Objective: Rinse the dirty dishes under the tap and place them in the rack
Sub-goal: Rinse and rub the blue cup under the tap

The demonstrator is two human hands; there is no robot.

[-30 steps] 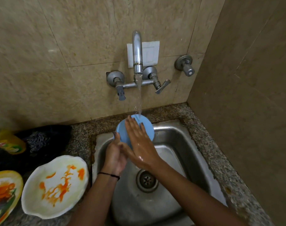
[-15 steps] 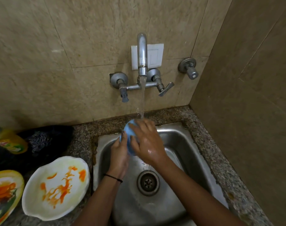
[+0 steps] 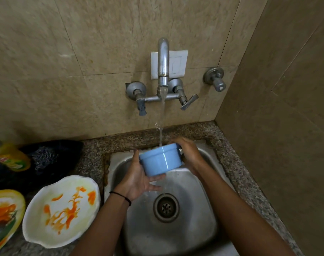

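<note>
In a beige-tiled corner, above a steel sink (image 3: 194, 228) set in a speckled stone surface (image 3: 94, 150), the left grip (image 3: 139, 179) cups the base of a blue bowl (image 3: 160, 160), thumb against its side, while the right grip (image 3: 190, 156) curls round its far edge. The bowl tilts under water running from the wall tap (image 3: 163, 60). An orange-stained white plate (image 3: 61, 209) and a yellow plate (image 3: 4, 215) lie to the left.

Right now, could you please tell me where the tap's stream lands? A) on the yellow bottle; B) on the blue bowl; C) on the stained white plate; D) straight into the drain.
B: the stream meets the top of the blue bowl, held by the left hand and right hand over the sink.
</note>
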